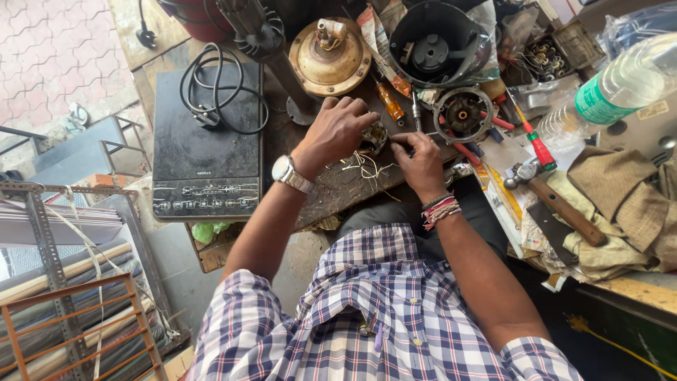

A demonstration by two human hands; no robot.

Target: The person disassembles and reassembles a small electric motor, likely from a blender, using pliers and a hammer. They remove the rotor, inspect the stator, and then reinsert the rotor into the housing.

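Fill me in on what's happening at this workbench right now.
A person in a checked shirt bends over a cluttered workbench. The left hand, with a wristwatch, grips a small metal motor part; the right hand, with thread bands at the wrist, pinches something thin beside it, too small to tell what. Loose pale wires lie just below the hands. An induction cooktop with a coiled cord lies to the left; a hammer and a plastic bottle lie to the right.

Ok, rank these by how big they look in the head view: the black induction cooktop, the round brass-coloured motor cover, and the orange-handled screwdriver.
1. Black induction cooktop, clearly largest.
2. Round brass-coloured motor cover.
3. Orange-handled screwdriver, smallest.
All three lie on the same workbench at similar distance from the camera, so the order looks reliable.
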